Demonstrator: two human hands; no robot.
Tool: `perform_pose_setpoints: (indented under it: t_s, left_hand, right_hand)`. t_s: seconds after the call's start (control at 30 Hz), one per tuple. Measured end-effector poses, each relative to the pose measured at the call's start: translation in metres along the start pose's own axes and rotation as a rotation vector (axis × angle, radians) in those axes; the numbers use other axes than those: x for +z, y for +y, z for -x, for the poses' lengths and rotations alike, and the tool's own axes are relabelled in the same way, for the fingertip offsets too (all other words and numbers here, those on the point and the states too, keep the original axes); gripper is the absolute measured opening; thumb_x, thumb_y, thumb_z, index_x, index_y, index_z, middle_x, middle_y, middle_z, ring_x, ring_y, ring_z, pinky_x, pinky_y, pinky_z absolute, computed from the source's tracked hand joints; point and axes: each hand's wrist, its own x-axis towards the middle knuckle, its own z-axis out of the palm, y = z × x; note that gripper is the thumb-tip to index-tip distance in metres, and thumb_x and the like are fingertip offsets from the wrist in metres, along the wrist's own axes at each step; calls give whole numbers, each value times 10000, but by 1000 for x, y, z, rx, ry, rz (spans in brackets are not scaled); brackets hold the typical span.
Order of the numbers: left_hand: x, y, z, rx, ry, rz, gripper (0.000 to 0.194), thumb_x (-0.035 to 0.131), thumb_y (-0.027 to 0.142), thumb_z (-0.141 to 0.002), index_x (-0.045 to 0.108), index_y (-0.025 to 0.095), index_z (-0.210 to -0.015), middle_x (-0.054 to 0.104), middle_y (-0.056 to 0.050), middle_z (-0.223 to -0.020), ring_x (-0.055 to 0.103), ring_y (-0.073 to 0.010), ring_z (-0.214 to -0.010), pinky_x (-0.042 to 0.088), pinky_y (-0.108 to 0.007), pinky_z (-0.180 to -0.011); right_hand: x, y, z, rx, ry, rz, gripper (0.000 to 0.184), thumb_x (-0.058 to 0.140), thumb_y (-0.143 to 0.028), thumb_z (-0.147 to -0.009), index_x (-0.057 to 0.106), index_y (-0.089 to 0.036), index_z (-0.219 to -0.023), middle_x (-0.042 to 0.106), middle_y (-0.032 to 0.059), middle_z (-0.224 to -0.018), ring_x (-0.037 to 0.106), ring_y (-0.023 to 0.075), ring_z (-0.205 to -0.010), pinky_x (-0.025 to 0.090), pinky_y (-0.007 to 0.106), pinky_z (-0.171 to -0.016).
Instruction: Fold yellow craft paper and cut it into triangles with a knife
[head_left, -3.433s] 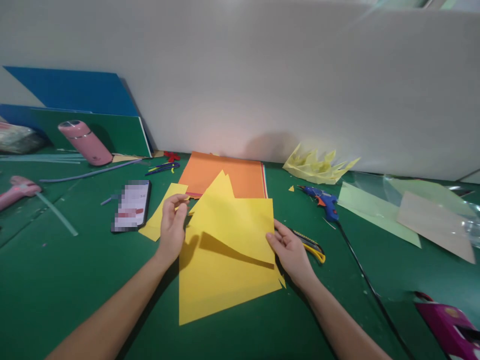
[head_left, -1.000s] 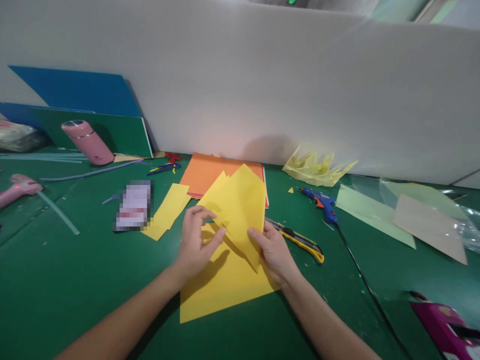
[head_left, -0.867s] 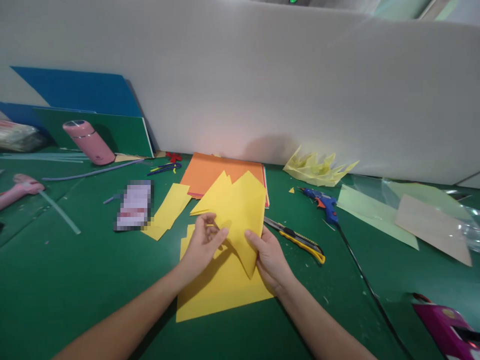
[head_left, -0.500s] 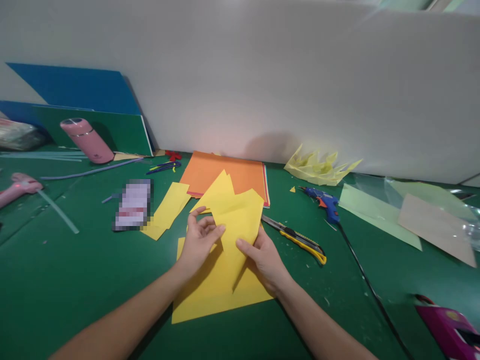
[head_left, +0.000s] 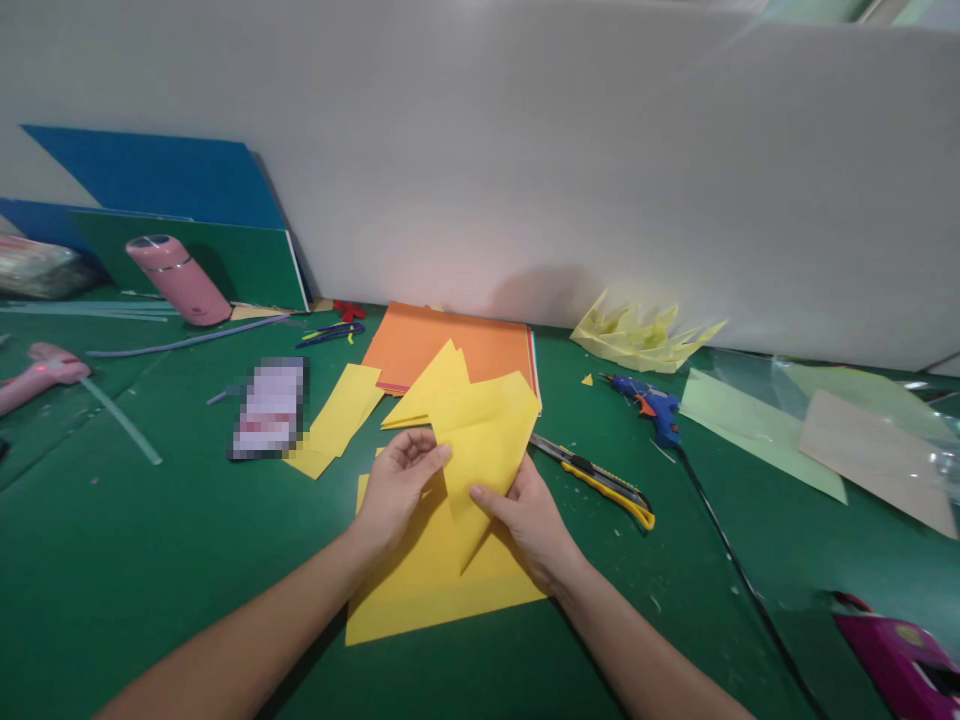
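A piece of yellow paper (head_left: 484, 430), folded and pointed at the bottom, is held up between both hands. My left hand (head_left: 401, 490) pinches its left edge between thumb and curled fingers. At its right side my right hand (head_left: 532, 515) grips it, thumb in front and fingers behind. Beneath lies a larger yellow sheet (head_left: 405, 615) on the green table. Just behind the held piece is a stack of pointed yellow paper pieces (head_left: 427, 385), partly covered. A box cutter (head_left: 596, 480) with a yellow handle rests to the right of my right hand.
Orange sheets (head_left: 450, 325) lie at the back, with yellow strips (head_left: 337, 420) and a blurred-out phone (head_left: 270, 410) to the left. A pink bottle (head_left: 180, 280) stands farther left. On the right are a blue glue gun (head_left: 649, 405), its cable, and a spiky yellow paper shape (head_left: 645, 340).
The held paper has turned slightly, its top right corner shifting right. My left fingers have curled in closer against its edge. The view has shifted a little.
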Motion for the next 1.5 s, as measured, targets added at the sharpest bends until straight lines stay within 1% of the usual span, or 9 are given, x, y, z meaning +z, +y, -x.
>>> perform_pose_setpoints:
  t_s: [0.17, 0.43, 0.57, 0.8, 1.1, 1.23, 1.33, 1.43, 1.5]
  left_hand:
    - [2, 4, 1, -2, 24, -14, 299, 837, 296, -523, 619, 173, -687, 569, 47, -649, 501, -84, -576, 383, -206, -550]
    - [0, 1, -1, -1, 20, -22, 311, 838, 307, -525, 631, 172, -713, 597, 32, -698, 532, -93, -648, 408, -212, -629]
    - [0, 1, -1, 5, 18, -14, 316, 842, 307, -513, 630, 174, -706, 593, 38, -688, 523, -91, -639, 405, -211, -622]
    - [1, 4, -1, 24, 27, -24, 307, 848, 278, -497, 620, 177, -675, 586, 41, -670, 525, -97, -642, 412, -217, -630]
    - [2, 4, -1, 31, 39, -22, 301, 836, 252, -501, 609, 178, -685, 574, 41, -680, 531, -99, -643, 426, -222, -642]
    - [0, 3, -3, 102, 34, -19, 297, 815, 227, -527, 563, 209, -682, 551, 63, -656, 523, -103, -628, 425, -223, -636]
    - [-2, 4, -6, 174, 15, -132, 192, 775, 241, -574, 606, 209, -660, 585, 32, -683, 547, -131, -670, 443, -252, -684]
    - [-4, 6, -7, 205, 4, -249, 117, 732, 270, -617, 695, 205, -707, 658, -35, -806, 595, -198, -829, 458, -308, -790]
    - [-4, 7, -7, 240, 11, -294, 118, 710, 281, -637, 718, 216, -735, 667, -51, -870, 591, -228, -915, 466, -320, -796]
  right_hand:
    - [1, -1, 1, -6, -12, 6, 600, 802, -223, -599, 509, -238, -1123, 641, 74, -1207, 621, 277, -1069, 481, 446, -950]
    - [2, -2, 0, 0, -8, 9, 607, 803, -230, -599, 505, -240, -1128, 634, 76, -1217, 608, 279, -1090, 472, 456, -961]
    - [2, -2, 0, -13, -19, 8, 606, 803, -233, -601, 502, -238, -1127, 644, 72, -1201, 631, 267, -1046, 478, 446, -954]
    - [2, -2, 1, -15, -29, 2, 628, 802, -238, -602, 496, -242, -1150, 627, 73, -1230, 608, 275, -1088, 468, 456, -964]
    - [4, -4, 1, -18, -27, 5, 616, 805, -251, -598, 505, -247, -1135, 621, 77, -1235, 612, 277, -1077, 478, 453, -949]
    - [6, -6, 1, -6, -29, -20, 659, 822, -253, -577, 488, -253, -1145, 604, 78, -1256, 593, 287, -1112, 482, 452, -944]
    - [7, -6, 1, -17, -43, -33, 662, 826, -257, -579, 463, -256, -1132, 633, 76, -1208, 617, 278, -1071, 488, 449, -932]
    - [6, -5, 1, -17, -46, -36, 635, 817, -273, -608, 436, -254, -1115, 698, 58, -1055, 669, 261, -952, 509, 442, -883]
    - [6, -4, 1, -11, -44, -30, 627, 810, -292, -625, 420, -256, -1115, 714, 44, -988, 685, 251, -899, 523, 430, -850]
